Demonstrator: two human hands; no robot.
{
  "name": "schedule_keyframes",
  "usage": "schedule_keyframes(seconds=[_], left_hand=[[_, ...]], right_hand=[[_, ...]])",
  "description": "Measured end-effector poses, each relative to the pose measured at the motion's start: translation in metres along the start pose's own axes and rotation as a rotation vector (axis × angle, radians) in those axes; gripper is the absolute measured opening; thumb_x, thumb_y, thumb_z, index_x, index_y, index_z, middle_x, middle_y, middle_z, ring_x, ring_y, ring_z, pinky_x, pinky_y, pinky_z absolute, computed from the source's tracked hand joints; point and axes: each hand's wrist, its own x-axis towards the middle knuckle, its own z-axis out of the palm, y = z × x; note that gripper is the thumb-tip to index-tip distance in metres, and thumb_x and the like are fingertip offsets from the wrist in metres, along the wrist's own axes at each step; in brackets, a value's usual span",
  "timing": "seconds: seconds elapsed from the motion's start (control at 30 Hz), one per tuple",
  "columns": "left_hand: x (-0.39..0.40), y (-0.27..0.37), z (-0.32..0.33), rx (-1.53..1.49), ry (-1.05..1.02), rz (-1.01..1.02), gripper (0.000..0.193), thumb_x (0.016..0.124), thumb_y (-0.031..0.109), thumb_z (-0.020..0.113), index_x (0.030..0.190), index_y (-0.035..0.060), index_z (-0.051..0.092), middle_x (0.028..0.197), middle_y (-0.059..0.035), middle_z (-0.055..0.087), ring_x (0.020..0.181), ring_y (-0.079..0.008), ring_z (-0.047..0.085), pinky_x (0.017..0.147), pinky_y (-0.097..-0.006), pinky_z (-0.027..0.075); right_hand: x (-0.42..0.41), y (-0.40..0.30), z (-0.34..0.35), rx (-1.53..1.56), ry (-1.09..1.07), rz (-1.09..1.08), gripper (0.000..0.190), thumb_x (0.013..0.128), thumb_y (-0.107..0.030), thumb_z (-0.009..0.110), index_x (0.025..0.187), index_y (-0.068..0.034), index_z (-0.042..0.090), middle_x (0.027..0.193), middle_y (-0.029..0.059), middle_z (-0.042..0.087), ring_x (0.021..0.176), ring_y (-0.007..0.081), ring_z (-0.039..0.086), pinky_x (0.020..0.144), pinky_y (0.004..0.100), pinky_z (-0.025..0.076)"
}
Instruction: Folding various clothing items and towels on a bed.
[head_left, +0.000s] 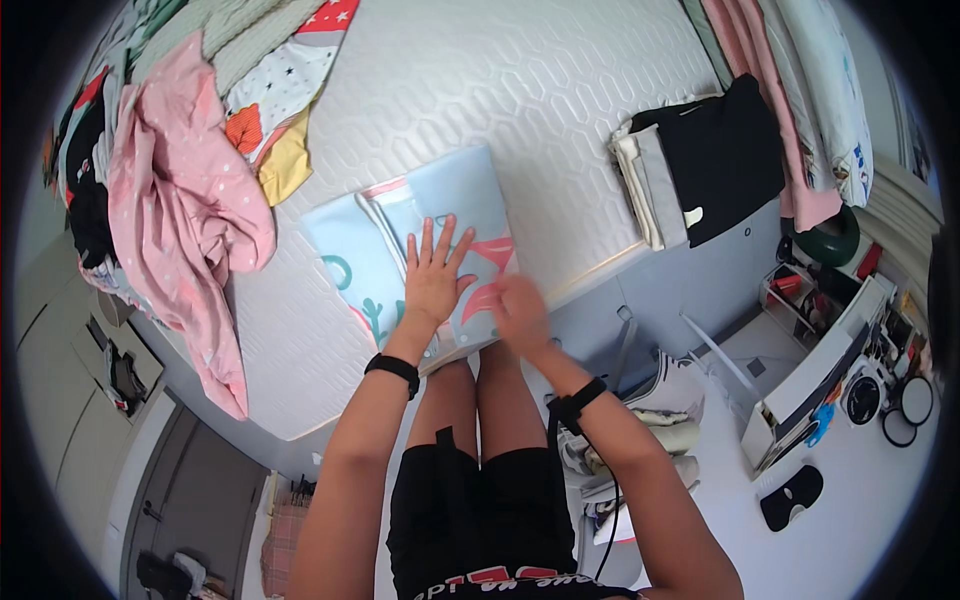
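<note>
A light blue printed cloth (457, 187) with pink and teal patterns lies partly folded at the bed's near edge. A strip of pink shows along its far fold. My left hand (435, 277) presses flat on it, palm down and fingers spread. At the cloth's right edge is my right hand (521, 311), blurred, with its fingers curled. Whether those fingers pinch the fabric cannot be made out. Both wrists wear black bands.
The cloth rests on a white quilted mattress (525, 82). Heaped clothes, including a pink dotted garment (187, 172), lie at left. Folded clothes, with a black one (720, 165) on top, sit near the right edge. A white shelf unit (817, 375) stands on the floor at right.
</note>
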Motion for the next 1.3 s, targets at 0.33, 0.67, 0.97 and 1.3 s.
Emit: schedule_keyframes(seconds=[0.33,0.67,0.97,1.3], left_hand=[[-0.053,0.009,-0.022,-0.221,0.164,-0.277,0.077,0.067,0.028,0.070,0.135,0.0241,0.033,0.145,-0.0125,0.016,0.132,-0.0349,0.016,0.101,-0.0612,0.009],[-0.049,-0.046,-0.012,-0.757,0.377,-0.248,0.071,0.065,-0.002,0.059,0.132,0.0090,0.036,0.135,-0.0160,0.034,0.120,-0.0331,0.036,0.099,-0.0438,0.028],[-0.002,-0.115,-0.033,-1.302,0.325,-0.299,0.065,0.077,-0.001,0.054,0.136,0.0107,0.030,0.134,-0.0135,0.038,0.103,-0.0216,0.050,0.083,-0.0291,0.042],[0.021,-0.113,-0.042,-1.066,0.479,-0.643,0.027,0.079,0.011,0.056,0.105,0.0066,0.058,0.095,-0.0117,0.062,0.076,-0.0207,0.060,0.072,-0.0262,0.046]], right_hand=[[0.063,0.007,-0.007,0.393,-0.170,0.359,0.090,0.064,-0.005,0.072,0.135,0.001,0.018,0.125,0.0208,0.040,0.115,0.0297,0.043,0.094,0.0342,0.037],[0.045,-0.098,0.004,-0.014,-0.027,0.290,0.086,0.065,0.003,0.064,0.137,-0.001,0.017,0.126,0.0223,0.037,0.117,0.0354,0.038,0.097,0.0362,0.033],[0.036,-0.143,0.038,-0.204,0.066,0.249,0.078,0.064,0.011,0.053,0.136,-0.004,0.026,0.092,0.0174,0.040,0.083,0.0348,0.050,0.072,0.0374,0.043],[0.029,-0.163,0.066,-0.389,0.010,-0.049,0.058,0.078,0.004,0.051,0.132,-0.003,0.033,0.098,0.0220,0.045,0.083,0.0346,0.051,0.066,0.0400,0.044]])
